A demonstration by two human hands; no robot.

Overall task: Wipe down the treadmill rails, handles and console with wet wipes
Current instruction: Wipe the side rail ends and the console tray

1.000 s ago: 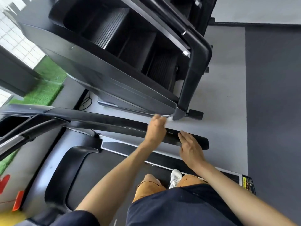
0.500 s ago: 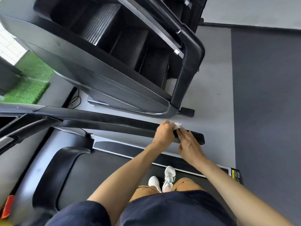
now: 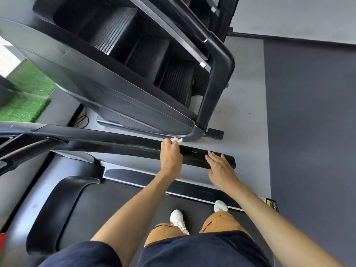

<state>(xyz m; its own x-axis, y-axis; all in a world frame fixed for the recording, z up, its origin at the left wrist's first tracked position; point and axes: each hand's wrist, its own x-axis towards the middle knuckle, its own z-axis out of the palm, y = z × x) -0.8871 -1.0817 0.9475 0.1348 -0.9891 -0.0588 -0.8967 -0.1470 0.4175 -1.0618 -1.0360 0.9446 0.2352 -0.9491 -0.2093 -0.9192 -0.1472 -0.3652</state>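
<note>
Hands parted. Half a second ago they met over the wipe near the rail's free end; now the left hand point(image 3: 171, 158) has drawn back along the rail point(image 3: 115, 141), away from that end. The right hand point(image 3: 221, 168) has kept its place close to the end.

- Left hand: fingers curled round the wipe point(image 3: 176, 139), a crumpled white wad showing past the knuckles, pressed on the rail's far edge.
- Right hand: holds nothing. Fingers are straight and slightly spread, tips lying flat on the rail's top face between the left hand and the end.
- Person stands on the belt point(image 3: 115, 209) on the near side of the rail, white shoes visible below.
- A stair machine point(image 3: 115, 74) stands just beyond the rail's far side.

Judgement: the end stretch looks dealt with, and the wipe is now working the rail lengthwise. Most of the rail toward the console side is probably yet to be covered. The console itself is not clearly in view, so I cannot tell its condition. The right hand seems to be steadying only.
</note>
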